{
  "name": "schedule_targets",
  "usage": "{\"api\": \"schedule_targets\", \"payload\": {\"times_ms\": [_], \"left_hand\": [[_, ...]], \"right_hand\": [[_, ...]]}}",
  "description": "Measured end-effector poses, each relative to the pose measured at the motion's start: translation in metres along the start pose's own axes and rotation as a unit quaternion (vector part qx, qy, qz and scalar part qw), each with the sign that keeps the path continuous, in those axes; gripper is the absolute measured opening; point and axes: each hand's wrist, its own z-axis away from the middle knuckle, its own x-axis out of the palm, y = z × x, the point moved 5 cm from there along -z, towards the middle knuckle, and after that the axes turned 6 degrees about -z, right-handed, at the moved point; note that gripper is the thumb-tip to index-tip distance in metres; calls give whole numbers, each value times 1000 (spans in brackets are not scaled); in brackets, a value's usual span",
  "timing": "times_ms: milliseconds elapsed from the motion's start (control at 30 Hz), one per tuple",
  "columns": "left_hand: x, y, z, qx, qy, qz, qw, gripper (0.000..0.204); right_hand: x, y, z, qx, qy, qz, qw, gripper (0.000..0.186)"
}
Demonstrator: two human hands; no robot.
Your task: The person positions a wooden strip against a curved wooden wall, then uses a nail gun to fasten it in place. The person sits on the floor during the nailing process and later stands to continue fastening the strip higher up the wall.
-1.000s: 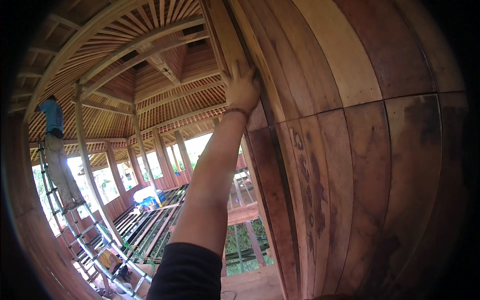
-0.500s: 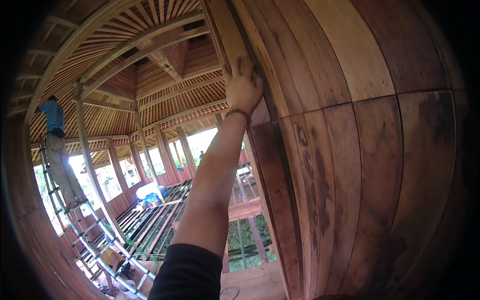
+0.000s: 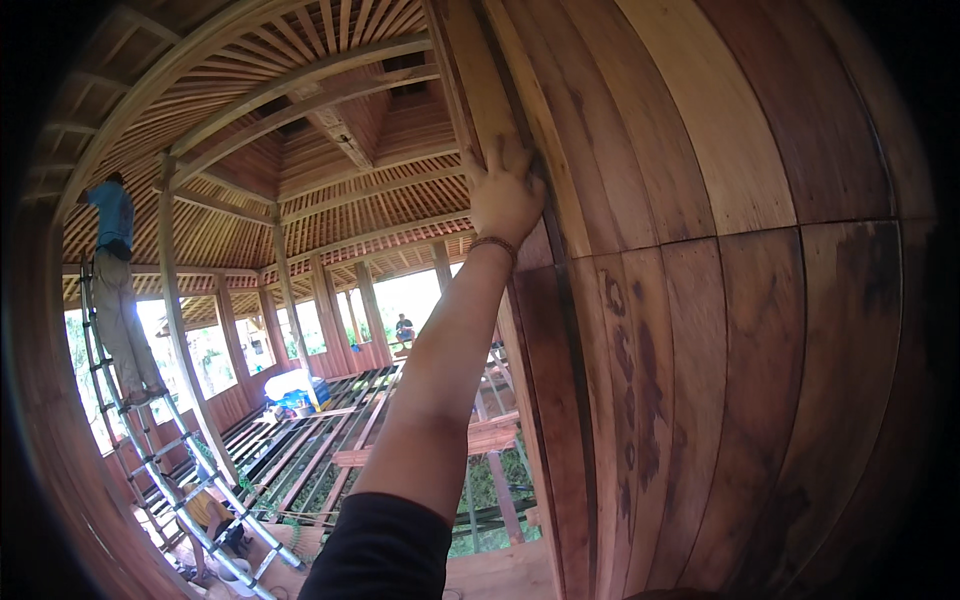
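My left hand (image 3: pixel 507 203) is raised high, gripping an upright wooden post (image 3: pixel 492 100) at the edge of a plank wall. Its fingers bend against the board, one near the left edge and others by the dark groove on the right; the fingertips are partly hidden. A thin brown bracelet (image 3: pixel 492 243) circles the wrist, and a dark sleeve (image 3: pixel 385 550) covers the upper arm. To the right of the hand, the plank wall (image 3: pixel 700 320) shows reddish-brown boards with dark stains and a horizontal seam. My right hand is out of view.
At the left a person (image 3: pixel 115 270) stands on a metal ladder (image 3: pixel 185 500), reaching toward a beam. Below, another person (image 3: pixel 205 515) crouches, partly hidden. Open floor joists (image 3: pixel 300 430) show gaps with greenery beneath. A blue-and-white bundle (image 3: pixel 297 388) lies on them. A person sits far back (image 3: pixel 404 328).
The view has shifted, so the post, wall and my hand appear further right. My left hand keeps its place on the post. The far seated person now shows more fully beside my arm.
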Motion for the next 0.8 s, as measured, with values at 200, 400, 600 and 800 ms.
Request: {"api": "schedule_targets", "payload": {"times_ms": [200, 400, 600, 800], "left_hand": [[0, -1, 0, -6, 12, -19, 1000, 58], [-2, -5, 0, 16, 53, 7, 998, 56], [-2, -10, 0, 33, 63, 83, 994, 41], [-2, -4, -1, 11, 37, 92, 995, 39]], "right_hand": [[-9, -1, -4, 9, -2, 3, 1000, 28], [-13, -4, -3, 22, -5, 2, 1000, 28], [-21, -7, -2, 33, -4, -8, 999, 28], [-37, -14, 0, 54, 4, -20, 998, 28]]}}
